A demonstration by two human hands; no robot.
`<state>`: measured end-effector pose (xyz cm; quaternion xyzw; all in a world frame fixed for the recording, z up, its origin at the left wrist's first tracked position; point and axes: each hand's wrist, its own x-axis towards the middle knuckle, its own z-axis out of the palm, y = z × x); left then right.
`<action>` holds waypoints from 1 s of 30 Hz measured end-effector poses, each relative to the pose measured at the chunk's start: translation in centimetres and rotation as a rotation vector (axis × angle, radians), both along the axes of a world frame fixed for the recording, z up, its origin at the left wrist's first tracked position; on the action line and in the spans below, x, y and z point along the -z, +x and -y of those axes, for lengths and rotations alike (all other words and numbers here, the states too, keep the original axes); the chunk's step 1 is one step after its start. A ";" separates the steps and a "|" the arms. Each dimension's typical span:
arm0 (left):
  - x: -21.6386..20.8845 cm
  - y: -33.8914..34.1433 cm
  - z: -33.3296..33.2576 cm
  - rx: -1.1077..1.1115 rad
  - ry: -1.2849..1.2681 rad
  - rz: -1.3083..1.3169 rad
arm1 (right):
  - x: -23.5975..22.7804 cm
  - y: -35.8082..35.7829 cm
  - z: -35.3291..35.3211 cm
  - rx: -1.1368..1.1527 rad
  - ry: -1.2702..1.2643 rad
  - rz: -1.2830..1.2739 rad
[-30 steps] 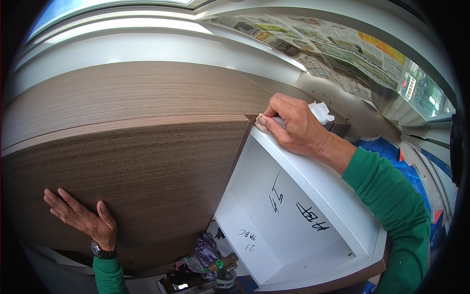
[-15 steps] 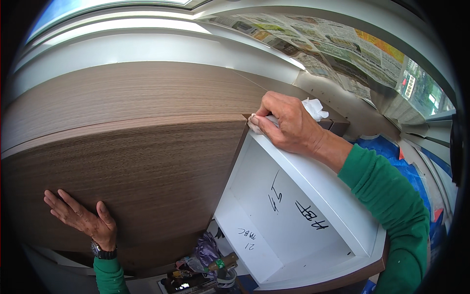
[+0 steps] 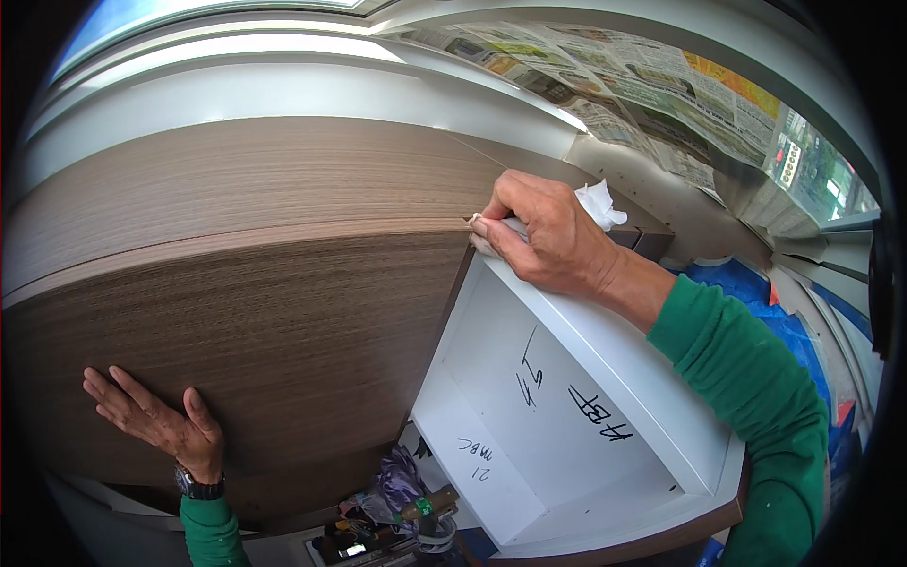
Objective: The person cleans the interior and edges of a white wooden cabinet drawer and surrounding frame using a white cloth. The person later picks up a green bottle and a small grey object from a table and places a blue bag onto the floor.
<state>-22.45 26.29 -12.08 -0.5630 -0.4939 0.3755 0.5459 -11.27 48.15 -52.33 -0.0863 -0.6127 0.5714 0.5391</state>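
Observation:
My right hand (image 3: pixel 557 230) pinches a whitish cloth (image 3: pixel 483 244) at the corner where the brown wood-grain panel (image 3: pixel 283 321) meets the white edge of an open cabinet box (image 3: pixel 605 340). The fingertips press the cloth against that corner, and part of it is hidden under the hand. Low on the left, my left hand (image 3: pixel 165 425) lies flat on the dark panel, fingers spread, holding nothing. A dark watch is on that wrist. Black handwriting marks the white inside of the box. Just behind my right hand a crumpled white tissue (image 3: pixel 601 205) rests on the wooden top.
Beyond the panel runs a wood-grain ledge (image 3: pixel 236 170) below a white window frame (image 3: pixel 246 85). Newspaper sheets (image 3: pixel 642 94) cover the right-hand window. Blue plastic sheeting (image 3: pixel 746 283) lies at the right. Below the box is a jumble with a purple bag (image 3: pixel 402 477) and a bottle (image 3: pixel 430 504).
My right hand has slid slightly left with the cloth, its fingertips now nearer the panel's corner. My left hand has stayed in almost the same place.

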 end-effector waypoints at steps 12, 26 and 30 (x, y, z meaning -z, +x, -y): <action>0.0 0.2 -0.1 0.001 -0.003 -0.007 | 0.6 0.2 0.3 0.001 -0.029 0.065; 0.0 0.0 -0.1 0.002 0.000 -0.013 | 0.5 0.0 -0.3 0.081 0.219 0.058; 0.1 0.1 -0.2 0.001 0.001 -0.013 | 0.6 0.1 -0.2 0.087 0.228 0.070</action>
